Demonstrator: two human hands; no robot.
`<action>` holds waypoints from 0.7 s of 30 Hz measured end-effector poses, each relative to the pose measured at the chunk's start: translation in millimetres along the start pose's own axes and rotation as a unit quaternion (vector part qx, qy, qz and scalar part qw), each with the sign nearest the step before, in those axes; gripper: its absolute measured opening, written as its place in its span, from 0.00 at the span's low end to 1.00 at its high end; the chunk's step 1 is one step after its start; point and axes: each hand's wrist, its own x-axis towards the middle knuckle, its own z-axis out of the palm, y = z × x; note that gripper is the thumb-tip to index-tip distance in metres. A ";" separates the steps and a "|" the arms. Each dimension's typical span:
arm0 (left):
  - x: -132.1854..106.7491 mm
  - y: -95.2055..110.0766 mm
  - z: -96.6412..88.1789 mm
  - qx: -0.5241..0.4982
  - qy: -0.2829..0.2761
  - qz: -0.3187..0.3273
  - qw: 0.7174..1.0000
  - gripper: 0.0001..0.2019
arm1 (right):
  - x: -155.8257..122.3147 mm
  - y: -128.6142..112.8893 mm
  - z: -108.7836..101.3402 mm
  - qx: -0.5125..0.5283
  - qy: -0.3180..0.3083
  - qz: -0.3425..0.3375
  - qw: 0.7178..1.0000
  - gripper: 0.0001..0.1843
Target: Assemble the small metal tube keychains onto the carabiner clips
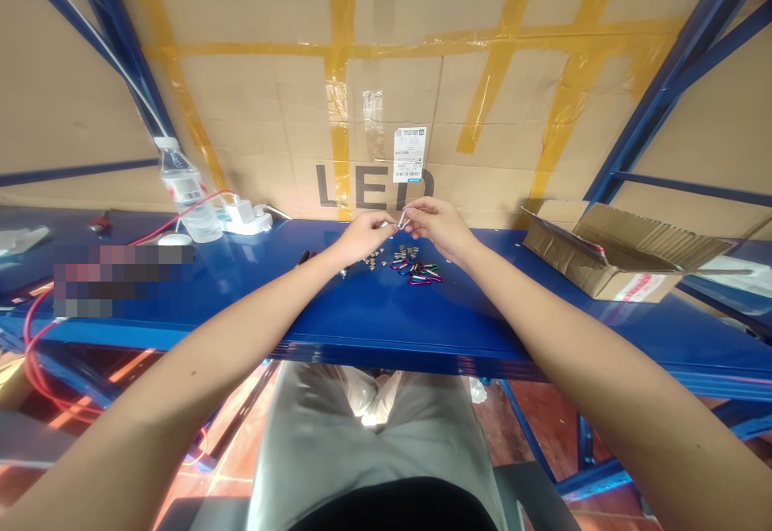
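Note:
Above the table my two hands meet, fingertips almost touching. My right hand (439, 227) pinches a small silvery carabiner (404, 220) between thumb and fingers. Close against its left side, my left hand (365, 237) has thumb and forefinger pressed together; what they grip is too small to make out. Just below the hands lie several coloured carabiners (417, 271) in purple, green, red and blue. Small brass-coloured metal parts (375, 259) are scattered beneath my left hand, and a little group of silvery pieces (408, 253) lies behind the carabiners.
The blue metal table (362, 314) runs across in front of my lap. An opened cardboard box (627, 261) stands at right. To the left are a water bottle (190, 193), a white power strip (247, 221) and a red cable (162, 229). A large taped carton (271, 113) forms the back.

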 end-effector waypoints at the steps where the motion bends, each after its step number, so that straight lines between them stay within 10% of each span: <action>1: -0.1 -0.2 0.1 0.006 0.001 0.007 1.000 0.11 | 0.2 0.0 -0.1 -0.002 0.000 0.001 1.000 0.06; 21: -1.8 0.6 5.1 0.021 0.064 0.043 0.997 0.12 | -4.7 -3.7 6.0 0.068 -0.049 0.115 0.990 0.04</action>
